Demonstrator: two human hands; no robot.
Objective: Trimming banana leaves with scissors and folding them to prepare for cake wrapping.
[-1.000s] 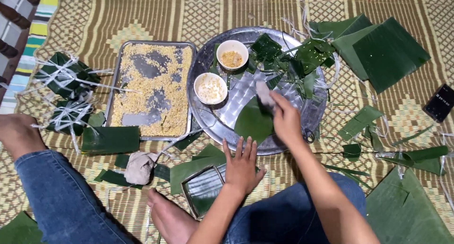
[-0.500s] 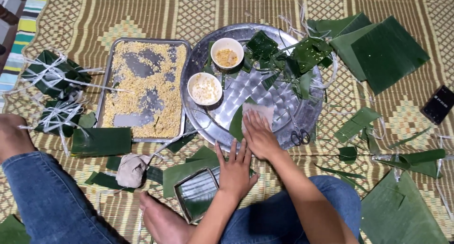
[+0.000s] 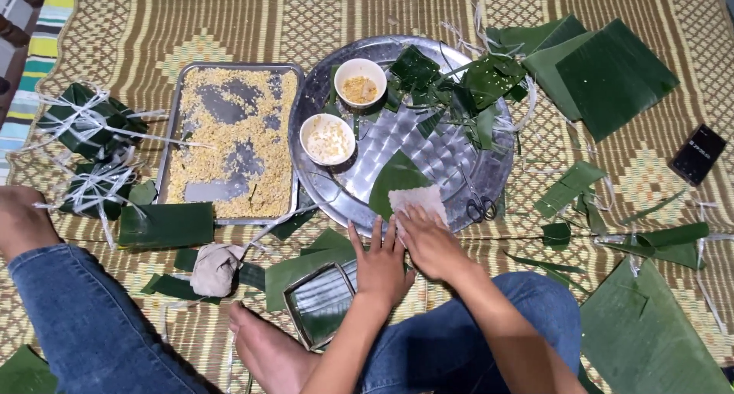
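Observation:
A green banana leaf (image 3: 391, 178) lies on the near part of a round metal tray (image 3: 436, 151). My right hand (image 3: 430, 243) presses a white cloth (image 3: 417, 198) flat onto this leaf at the tray's near rim. Just to its left, my left hand (image 3: 380, 262) rests with fingers spread and holds nothing. It lies at the top edge of a square metal mould (image 3: 319, 306) lined with leaf. Both forearms come up from the bottom, over my blue jeans.
Two white bowls (image 3: 360, 81) (image 3: 327, 139), leaf scraps and scissors (image 3: 480, 206) lie on the round tray. A rectangular tray (image 3: 229, 142) of yellow grain sits left, and tied leaf parcels (image 3: 86, 123) farther left. Cut leaves (image 3: 604, 73), a phone (image 3: 698, 154), a crumpled rag (image 3: 215, 265) and a bare foot (image 3: 267, 352) are on the mat.
My right hand has slid the cloth along the leaf toward me, from mid-tray to the near rim. The left hand stayed close to the mould.

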